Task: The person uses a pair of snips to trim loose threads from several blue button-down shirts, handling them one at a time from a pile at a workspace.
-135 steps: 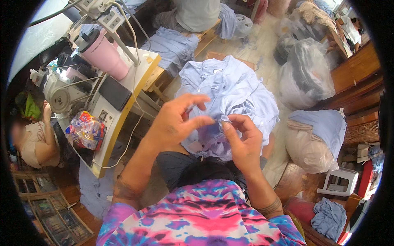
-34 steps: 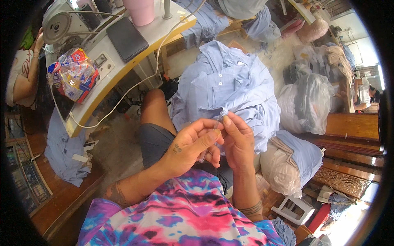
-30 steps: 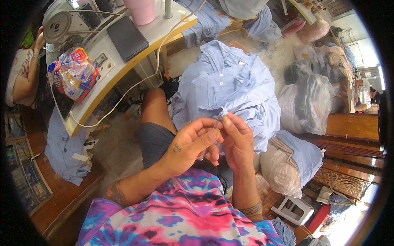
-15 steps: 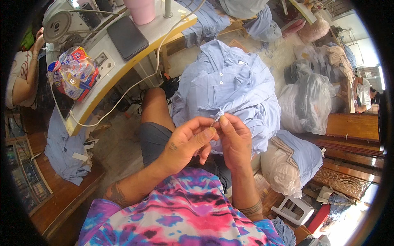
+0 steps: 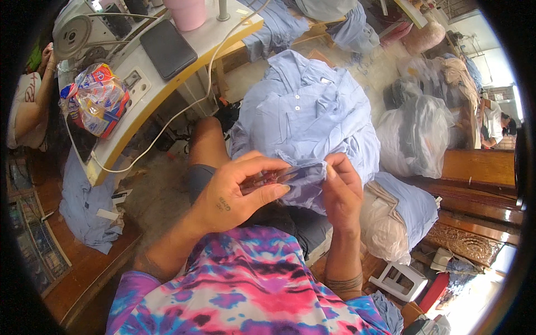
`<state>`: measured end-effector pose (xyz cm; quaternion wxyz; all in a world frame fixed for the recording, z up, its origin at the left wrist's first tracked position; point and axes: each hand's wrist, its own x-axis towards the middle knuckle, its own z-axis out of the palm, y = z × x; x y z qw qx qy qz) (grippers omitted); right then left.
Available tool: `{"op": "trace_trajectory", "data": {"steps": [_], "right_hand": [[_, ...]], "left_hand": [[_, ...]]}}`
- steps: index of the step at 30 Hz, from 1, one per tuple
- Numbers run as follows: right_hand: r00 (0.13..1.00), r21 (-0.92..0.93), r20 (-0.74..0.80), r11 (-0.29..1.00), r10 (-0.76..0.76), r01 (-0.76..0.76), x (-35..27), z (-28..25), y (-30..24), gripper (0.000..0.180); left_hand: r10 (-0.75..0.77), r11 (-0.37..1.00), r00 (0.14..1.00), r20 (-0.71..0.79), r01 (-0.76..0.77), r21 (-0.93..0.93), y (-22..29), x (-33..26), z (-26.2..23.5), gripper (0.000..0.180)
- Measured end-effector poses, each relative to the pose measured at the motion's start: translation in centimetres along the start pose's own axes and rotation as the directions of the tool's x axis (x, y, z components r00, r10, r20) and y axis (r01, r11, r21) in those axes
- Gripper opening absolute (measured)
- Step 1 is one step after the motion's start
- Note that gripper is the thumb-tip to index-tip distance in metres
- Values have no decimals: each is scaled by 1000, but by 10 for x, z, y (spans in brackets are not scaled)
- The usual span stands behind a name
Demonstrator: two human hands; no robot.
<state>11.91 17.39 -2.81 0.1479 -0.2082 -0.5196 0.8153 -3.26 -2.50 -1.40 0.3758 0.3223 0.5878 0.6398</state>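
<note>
A light blue button shirt (image 5: 312,111) lies bunched over my lap and knee. My right hand (image 5: 341,192) pinches a folded edge of it between thumb and fingers. My left hand (image 5: 234,192) holds a small dark, reddish tool (image 5: 273,177), apparently thread snips, with its tip against that pinched edge. The two hands are close together, just above my thighs. My tie-dye shirt fills the lower part of the view.
A sewing table (image 5: 184,67) at upper left carries a pink cup (image 5: 187,11), a dark flat device (image 5: 164,47), a colourful plastic bag (image 5: 95,103) and a white cable. Another person (image 5: 25,106) sits far left. Filled plastic sacks (image 5: 416,134) and a white stool (image 5: 399,279) stand on my right.
My head has turned, so the table now sits higher left. Over the last second my left hand has brought the small tool up against the shirt edge that my right hand pinches.
</note>
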Motion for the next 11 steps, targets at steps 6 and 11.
{"op": "trace_trajectory", "data": {"steps": [6,11], "right_hand": [[999,-113,52,994,0,6,-9,-16,-11,20],[998,-182,53,983,17,-7,-12,-14,-13,23]], "left_hand": [[-21,978,994,106,-2,209,18,17,6,35],[18,973,986,166,-55,226,14,24,8,36]]}}
